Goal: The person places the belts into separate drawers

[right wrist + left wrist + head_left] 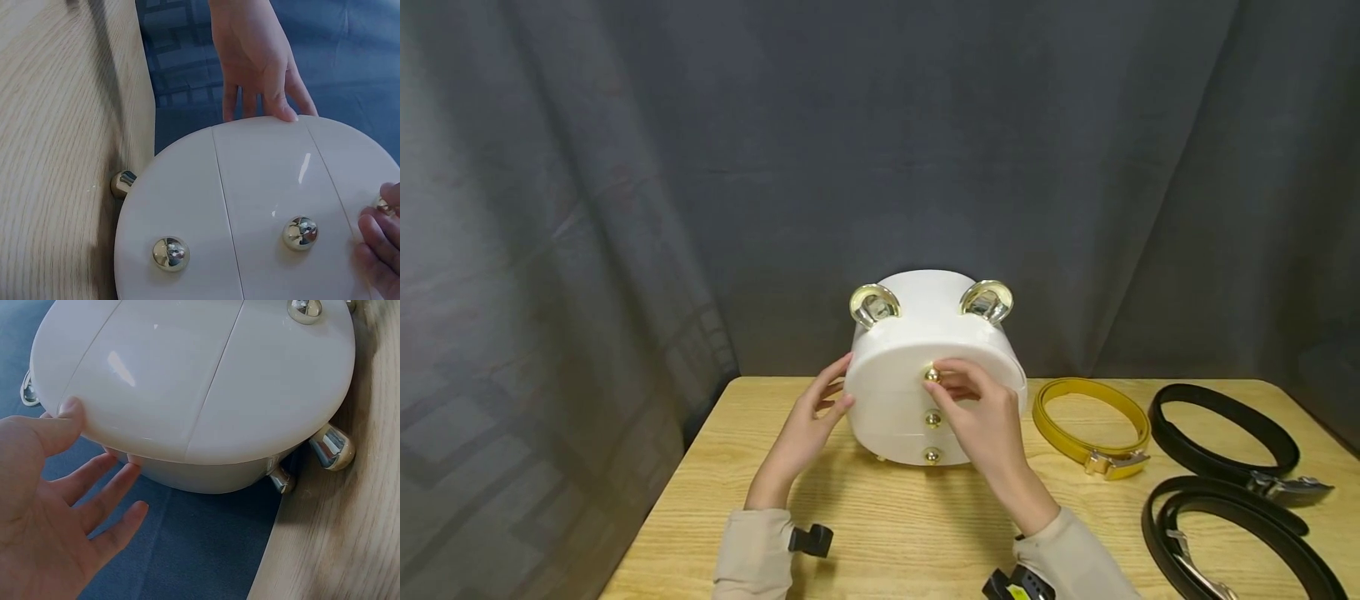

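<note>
A white drawer box (887, 400) with rounded sides stands upright on the table, with two shiny gold ears (987, 302) on top. Three round gold knobs run down its front, one per drawer. My right hand (992, 417) pinches the top knob (932, 374) between thumb and fingers; the right wrist view shows this knob partly covered. My left hand (62, 506) rests at the box's left side, thumb on the front edge and fingertips against the side wall, fingers spread. The middle knob (300, 233) and bottom knob (170, 254) are untouched. Seams between drawers look closed.
Right of the box lie a coiled yellow belt (1048, 425) and two coiled black belts, one farther back (1180, 446) and one nearer (1232, 504). A wooden table (700, 500) carries everything. Behind it hangs a dark grey curtain (925, 167). Small gold feet (334, 447) support the box.
</note>
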A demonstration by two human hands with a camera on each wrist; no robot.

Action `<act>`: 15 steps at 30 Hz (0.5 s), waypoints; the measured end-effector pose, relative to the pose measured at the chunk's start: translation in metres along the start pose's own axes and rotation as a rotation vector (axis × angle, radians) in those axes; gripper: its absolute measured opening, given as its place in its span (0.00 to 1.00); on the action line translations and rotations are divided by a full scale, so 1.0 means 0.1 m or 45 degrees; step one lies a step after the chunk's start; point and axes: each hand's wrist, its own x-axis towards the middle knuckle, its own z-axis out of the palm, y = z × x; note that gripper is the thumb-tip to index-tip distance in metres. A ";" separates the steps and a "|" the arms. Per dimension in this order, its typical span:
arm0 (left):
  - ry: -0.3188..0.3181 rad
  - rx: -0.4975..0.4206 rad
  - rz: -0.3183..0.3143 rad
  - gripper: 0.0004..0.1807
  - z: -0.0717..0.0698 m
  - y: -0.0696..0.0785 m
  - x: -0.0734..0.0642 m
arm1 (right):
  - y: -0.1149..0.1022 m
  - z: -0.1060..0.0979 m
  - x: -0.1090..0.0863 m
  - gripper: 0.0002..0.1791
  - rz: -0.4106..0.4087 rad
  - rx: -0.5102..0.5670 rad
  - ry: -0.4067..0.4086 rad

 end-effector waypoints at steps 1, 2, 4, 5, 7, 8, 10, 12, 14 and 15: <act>0.004 -0.001 0.004 0.29 0.00 0.00 0.00 | 0.00 0.00 0.00 0.14 0.001 -0.003 -0.003; 0.006 -0.002 0.012 0.29 0.01 0.00 0.01 | -0.01 -0.01 0.01 0.13 0.000 -0.007 -0.005; -0.001 -0.009 0.017 0.30 0.02 0.00 0.01 | -0.01 -0.03 0.01 0.13 -0.003 -0.010 -0.002; -0.008 -0.011 0.019 0.30 0.03 -0.01 0.02 | -0.01 -0.03 0.01 0.13 -0.007 -0.012 0.003; -0.024 -0.011 0.022 0.30 0.04 -0.01 0.02 | -0.02 -0.05 0.01 0.13 -0.015 -0.011 0.013; -0.031 -0.010 0.018 0.30 0.04 -0.02 0.02 | -0.02 -0.06 0.00 0.13 -0.018 -0.007 0.018; -0.032 0.001 0.004 0.30 0.04 -0.03 0.01 | -0.02 -0.06 0.00 0.13 -0.025 0.007 0.021; -0.020 0.013 -0.004 0.30 0.03 -0.04 0.00 | -0.01 -0.06 -0.01 0.13 -0.034 0.017 0.018; -0.011 0.021 -0.008 0.30 0.02 -0.05 0.00 | -0.02 -0.05 -0.02 0.13 -0.038 0.037 0.016; -0.010 0.024 -0.003 0.30 0.01 -0.05 0.00 | -0.02 -0.05 -0.02 0.12 -0.040 0.045 0.016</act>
